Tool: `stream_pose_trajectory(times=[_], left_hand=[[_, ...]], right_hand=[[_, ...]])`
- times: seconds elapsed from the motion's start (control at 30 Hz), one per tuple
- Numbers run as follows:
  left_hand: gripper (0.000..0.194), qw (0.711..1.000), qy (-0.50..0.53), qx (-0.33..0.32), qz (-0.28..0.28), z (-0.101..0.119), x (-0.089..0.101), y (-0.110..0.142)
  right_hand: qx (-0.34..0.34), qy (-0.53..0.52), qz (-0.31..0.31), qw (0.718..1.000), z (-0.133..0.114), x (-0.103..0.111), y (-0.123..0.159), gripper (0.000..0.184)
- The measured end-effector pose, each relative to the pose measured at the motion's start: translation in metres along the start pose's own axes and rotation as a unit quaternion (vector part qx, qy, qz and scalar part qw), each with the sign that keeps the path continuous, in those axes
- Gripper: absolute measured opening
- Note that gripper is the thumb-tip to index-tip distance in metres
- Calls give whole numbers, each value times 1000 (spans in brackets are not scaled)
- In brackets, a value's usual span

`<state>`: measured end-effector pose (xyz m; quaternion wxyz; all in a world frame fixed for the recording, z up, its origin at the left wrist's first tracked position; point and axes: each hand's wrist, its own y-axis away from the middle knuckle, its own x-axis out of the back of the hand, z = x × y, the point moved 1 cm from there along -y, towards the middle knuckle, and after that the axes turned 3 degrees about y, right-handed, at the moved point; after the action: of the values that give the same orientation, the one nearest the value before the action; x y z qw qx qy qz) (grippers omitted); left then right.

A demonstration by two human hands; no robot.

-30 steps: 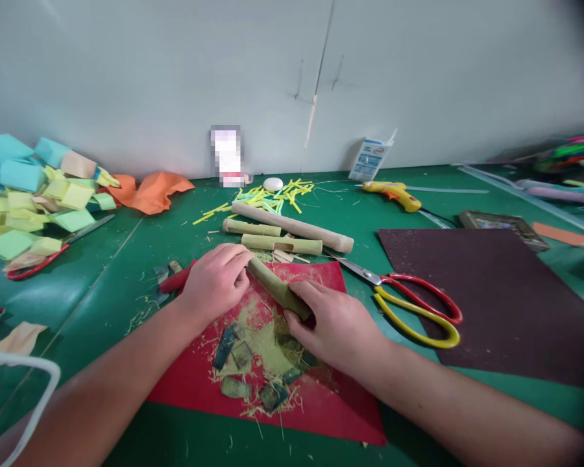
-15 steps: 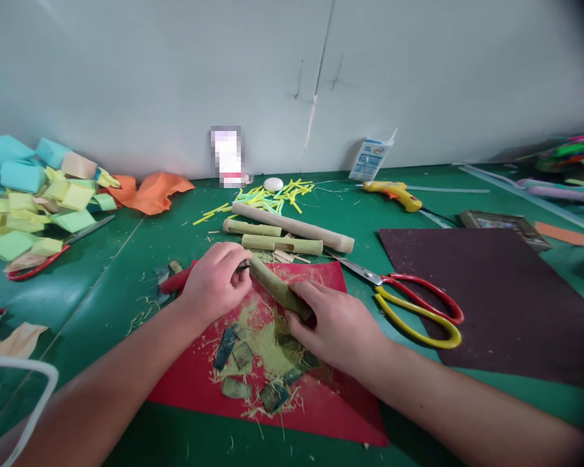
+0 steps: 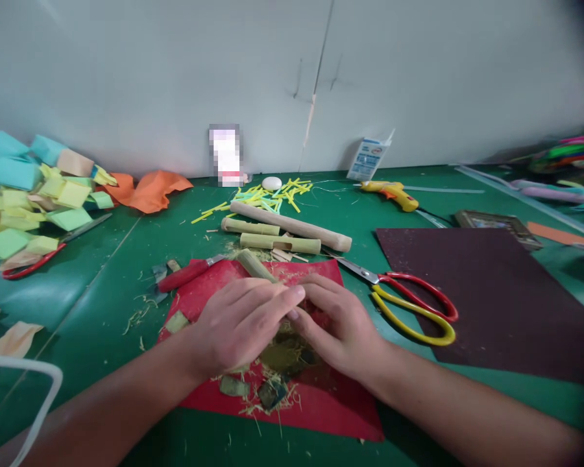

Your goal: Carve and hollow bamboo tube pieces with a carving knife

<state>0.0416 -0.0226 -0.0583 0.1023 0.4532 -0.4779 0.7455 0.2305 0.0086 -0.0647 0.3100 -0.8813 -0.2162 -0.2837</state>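
Observation:
A green bamboo tube (image 3: 255,266) slants over the red sheet (image 3: 340,408), its far end showing and its near end hidden under my hands. My left hand (image 3: 246,318) lies across the tube with its fingers closed over it. The curled fingers of my right hand (image 3: 340,324) hold the tube's near part, and the fingertips of both hands meet there. Dark chips (image 3: 272,392) and fine shavings are scattered below the hands. Left of the tube's far end rests a red-handled knife (image 3: 182,277).
Beyond the sheet lie a notched bamboo tube (image 3: 296,245), a shorter one (image 3: 250,227) and a wooden rod (image 3: 292,225). Scissors (image 3: 413,298) overlap a dark sheet (image 3: 496,305) at right. Behind are a glue gun (image 3: 394,194) and yellow strips (image 3: 292,194). Folded papers (image 3: 39,201) pile up at left.
My left hand has moved right and nearer, from beside the tube's far end onto its near part. The knife's blade, hidden before, now shows.

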Motion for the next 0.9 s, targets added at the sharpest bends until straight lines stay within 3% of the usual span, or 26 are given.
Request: stream_pose_trajectory(times=[0.17,0.27,0.37,0.43,0.53,0.67,0.9], left_hand=[[59,999,43,22,18,3,-3,-4],[53,984,97,138,63,5,-3,-7],[35,946,163,268,79,6,-4,-7],[21,922,194,326,77,6,-6,-5],[19,882,258,385,85,4,-11,-3],[17,842,341,408,94,3,-13,-2],[11,855,326,395,85,5,-10,-1]], right_hand=[[-31,-84,17,996,-1,-2,-1,17],[-63,-100,53,992,-1,-2,0,16],[-76,-88,78,990,-1,-1,0,13],[-75,-82,83,990,0,0,0,11],[-60,-81,81,992,0,1,0,10],[-25,-80,78,993,0,1,0,7],[17,-83,80,993,2,0,-2,6]])
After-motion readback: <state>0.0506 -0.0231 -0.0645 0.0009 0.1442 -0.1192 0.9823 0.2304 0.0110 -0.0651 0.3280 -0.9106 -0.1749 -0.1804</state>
